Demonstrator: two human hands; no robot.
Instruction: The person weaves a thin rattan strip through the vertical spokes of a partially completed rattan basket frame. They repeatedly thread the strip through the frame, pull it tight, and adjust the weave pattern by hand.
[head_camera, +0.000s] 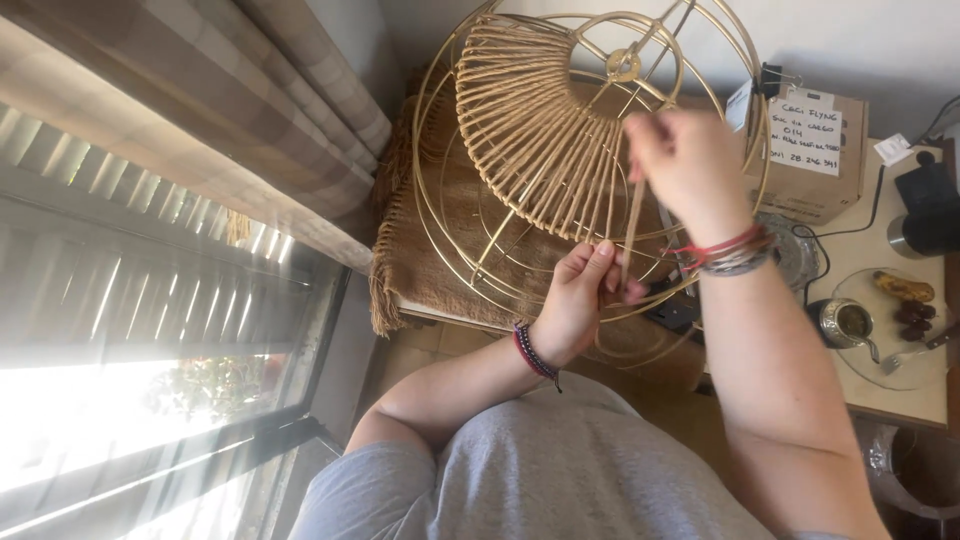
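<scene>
The left hand (580, 290) pinches the lower run of a tan fibre strand (632, 225) against the near rim of the gold wire frame (450, 230), thumb and fingers closed on both. Further right and higher, the right hand (685, 165) has its fingertips shut on the strand's upper end, drawing it taut. The frame stands tilted over a fringed brown cloth (420, 265), with a fan of wrapped strands (530, 120) filling its far left part. The wire looks light and stiff, best held at a rim; the strand looks pliant and liable to kink. At right, a cardboard box (815, 185) sits on the table (900, 400).
</scene>
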